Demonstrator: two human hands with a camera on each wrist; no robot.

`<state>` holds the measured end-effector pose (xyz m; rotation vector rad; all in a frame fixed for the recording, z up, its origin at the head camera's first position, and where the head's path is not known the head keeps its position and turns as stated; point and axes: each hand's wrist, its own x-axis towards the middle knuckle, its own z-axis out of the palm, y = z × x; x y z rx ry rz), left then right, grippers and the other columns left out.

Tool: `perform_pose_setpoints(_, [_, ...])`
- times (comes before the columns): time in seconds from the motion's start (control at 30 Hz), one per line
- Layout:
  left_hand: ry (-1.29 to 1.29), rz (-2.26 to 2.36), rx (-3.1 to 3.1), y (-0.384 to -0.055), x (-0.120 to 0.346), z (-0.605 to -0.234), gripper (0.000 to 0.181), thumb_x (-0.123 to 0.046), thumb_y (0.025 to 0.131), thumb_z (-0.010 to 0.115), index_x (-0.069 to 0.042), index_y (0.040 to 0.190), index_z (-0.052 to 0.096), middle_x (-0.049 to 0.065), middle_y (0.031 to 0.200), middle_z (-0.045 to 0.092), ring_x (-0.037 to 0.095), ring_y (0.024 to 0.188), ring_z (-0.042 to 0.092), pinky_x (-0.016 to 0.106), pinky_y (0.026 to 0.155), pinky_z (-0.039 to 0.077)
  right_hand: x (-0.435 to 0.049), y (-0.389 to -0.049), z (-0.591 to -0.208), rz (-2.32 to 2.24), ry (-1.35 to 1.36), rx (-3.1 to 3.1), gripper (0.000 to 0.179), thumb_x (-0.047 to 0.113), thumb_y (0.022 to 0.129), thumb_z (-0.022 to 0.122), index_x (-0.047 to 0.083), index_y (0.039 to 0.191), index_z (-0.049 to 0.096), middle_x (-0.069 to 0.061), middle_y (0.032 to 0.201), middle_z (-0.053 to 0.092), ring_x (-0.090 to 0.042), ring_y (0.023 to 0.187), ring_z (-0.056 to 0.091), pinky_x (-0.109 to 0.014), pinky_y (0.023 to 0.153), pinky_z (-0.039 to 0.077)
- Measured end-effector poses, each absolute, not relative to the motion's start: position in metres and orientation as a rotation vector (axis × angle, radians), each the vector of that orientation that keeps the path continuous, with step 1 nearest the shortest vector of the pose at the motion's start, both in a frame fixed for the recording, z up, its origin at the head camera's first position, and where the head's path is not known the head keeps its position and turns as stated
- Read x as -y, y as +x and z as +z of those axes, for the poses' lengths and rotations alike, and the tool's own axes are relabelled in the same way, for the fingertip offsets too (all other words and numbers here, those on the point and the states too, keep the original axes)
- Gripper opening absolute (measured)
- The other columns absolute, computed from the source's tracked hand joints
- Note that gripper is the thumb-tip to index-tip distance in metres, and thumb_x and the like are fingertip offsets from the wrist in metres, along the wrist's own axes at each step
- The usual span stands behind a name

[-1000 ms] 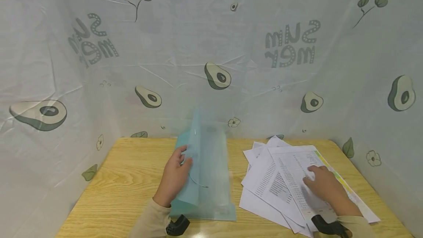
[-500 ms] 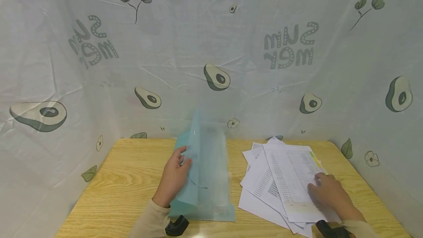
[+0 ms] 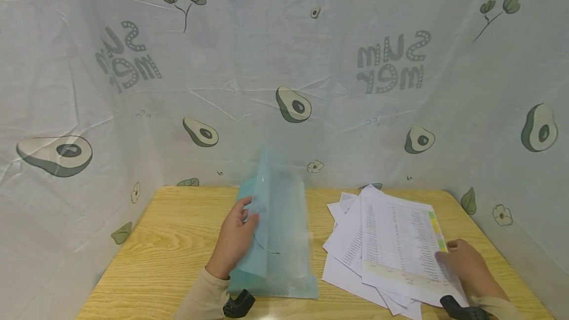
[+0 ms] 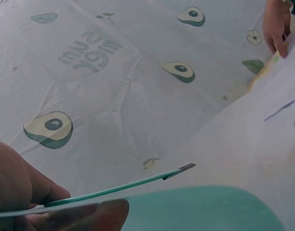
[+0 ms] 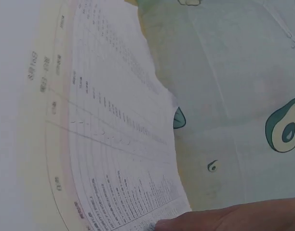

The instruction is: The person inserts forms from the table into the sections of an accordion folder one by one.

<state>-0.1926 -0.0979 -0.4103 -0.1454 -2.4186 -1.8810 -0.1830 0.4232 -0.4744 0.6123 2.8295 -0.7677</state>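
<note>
My left hand [image 3: 237, 233] pinches the raised cover of a translucent blue-green folder [image 3: 289, 241], which stands open at the middle of the table. A thin cord with a metal tip [image 4: 180, 171] sticks out from the cover beside the fingers; in the left wrist view, the folder cover [image 4: 205, 209] runs between thumb and fingers. To the right, my right hand [image 3: 471, 265] pinches the right edge of a printed sheet [image 3: 395, 241] with table rows and a green and yellow strip. This sheet [image 5: 113, 125] bows upward in the right wrist view. Under it lie several fanned-out papers [image 3: 348, 283].
A wooden table [image 3: 178, 241] carries the folder and papers. Behind it and at both sides hangs a pale curtain [image 3: 249, 53] with avocado prints. Each wrist wears a black device, such as the left wrist device [image 3: 239, 303].
My right hand has moved right and toward me to the sheet's edge. The top sheet has slid and turned straighter over the papers. The left hand and folder stay put.
</note>
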Motion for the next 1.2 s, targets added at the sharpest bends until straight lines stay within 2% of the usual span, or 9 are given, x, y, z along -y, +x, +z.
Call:
perform_pose_setpoints(0.13, [-0.142,-1.878,2.418,-0.192,0.099,-0.41,0.048,-0.01,0.107,0.052,-0.002,0.153,0.043,0.022,0.134,0.065,0.032,0.118,0.066,0.054,0.095,0.052,-0.421,-0.183,-0.466,-0.846,0.575,-2.918,0.049,0.016,0.099,0.059,-0.024,0.127,0.05,-0.042,0.12,0.055,-0.048,0.101,0.055,-0.061,0.087,0.043])
perform_pose_setpoints(0.23, [-0.135,-1.875,2.415,-0.193,0.1,-0.409,0.048,-0.01,0.107,0.052,-0.002,0.153,0.043,0.022,0.133,0.065,0.032,0.117,0.066,0.054,0.095,0.052,-0.417,-0.183,-0.457,-0.82,0.525,-2.983,0.047,0.021,0.103,0.056,-0.02,0.125,0.054,-0.04,0.119,0.059,-0.044,0.097,0.058,-0.06,0.083,0.045])
perform_pose_setpoints(0.37, [-0.124,-1.873,2.412,-0.192,0.101,-0.409,0.048,-0.01,0.106,0.052,-0.002,0.152,0.043,0.023,0.133,0.065,0.033,0.117,0.066,0.054,0.095,0.052,-0.407,-0.18,-0.448,-0.852,0.489,-3.006,0.057,0.036,0.109,0.048,-0.015,0.133,0.055,-0.039,0.127,0.058,-0.042,0.099,0.061,-0.056,0.08,0.046])
perform_pose_setpoints(0.47, [-0.132,-1.878,2.404,-0.191,0.101,-0.408,0.048,-0.01,0.106,0.052,-0.001,0.153,0.043,0.024,0.134,0.064,0.034,0.118,0.065,0.055,0.095,0.052,-0.397,-0.178,-0.444,-0.98,0.532,-3.003,0.064,0.044,0.11,0.043,-0.012,0.139,0.054,-0.034,0.126,0.062,-0.034,0.095,0.063,-0.045,0.073,0.048])
perform_pose_setpoints(0.6, [-0.152,-1.886,2.393,-0.19,0.102,-0.407,0.048,-0.01,0.106,0.053,0.001,0.152,0.043,0.025,0.134,0.064,0.034,0.116,0.066,0.054,0.093,0.054,-0.381,-0.175,-0.439,-1.18,0.575,-3.008,0.067,0.048,0.109,0.045,-0.011,0.14,0.056,-0.024,0.111,0.071,-0.02,0.078,0.065,-0.033,0.061,0.049])
perform_pose_setpoints(0.7, [-0.145,-1.882,2.4,-0.19,0.102,-0.408,0.048,-0.009,0.106,0.053,0.0,0.152,0.044,0.024,0.133,0.065,0.034,0.115,0.067,0.053,0.092,0.054,-0.37,-0.173,-0.434,-1.292,0.581,-2.993,0.071,0.051,0.108,0.046,-0.011,0.142,0.053,-0.022,0.109,0.073,-0.014,0.071,0.065,-0.031,0.056,0.052])
perform_pose_setpoints(0.83, [-0.137,-1.884,2.407,-0.191,0.102,-0.409,0.048,-0.01,0.106,0.053,-0.001,0.152,0.044,0.024,0.134,0.064,0.034,0.117,0.066,0.054,0.094,0.054,-0.356,-0.174,-0.429,-1.416,0.584,-2.968,0.072,0.051,0.106,0.05,-0.01,0.143,0.053,-0.02,0.11,0.074,-0.01,0.069,0.066,-0.031,0.056,0.054])
perform_pose_setpoints(1.07, [-0.158,-1.879,2.398,-0.191,0.1,-0.411,0.047,-0.009,0.106,0.054,0.001,0.151,0.046,0.024,0.135,0.063,0.035,0.12,0.064,0.053,0.096,0.053,-0.328,-0.18,-0.429,-1.594,0.553,-2.949,0.061,0.043,0.105,0.058,-0.01,0.136,0.061,-0.01,0.096,0.076,-0.008,0.066,0.067,-0.028,0.054,0.054])
perform_pose_setpoints(1.2, [-0.154,-1.859,2.408,-0.192,0.099,-0.412,0.046,-0.01,0.105,0.055,-0.001,0.15,0.048,0.022,0.133,0.064,0.033,0.116,0.064,0.051,0.094,0.053,-0.313,-0.182,-0.424,-1.633,0.567,-2.962,0.057,0.042,0.104,0.06,-0.006,0.135,0.064,-0.014,0.101,0.076,-0.006,0.067,0.066,-0.027,0.055,0.054])
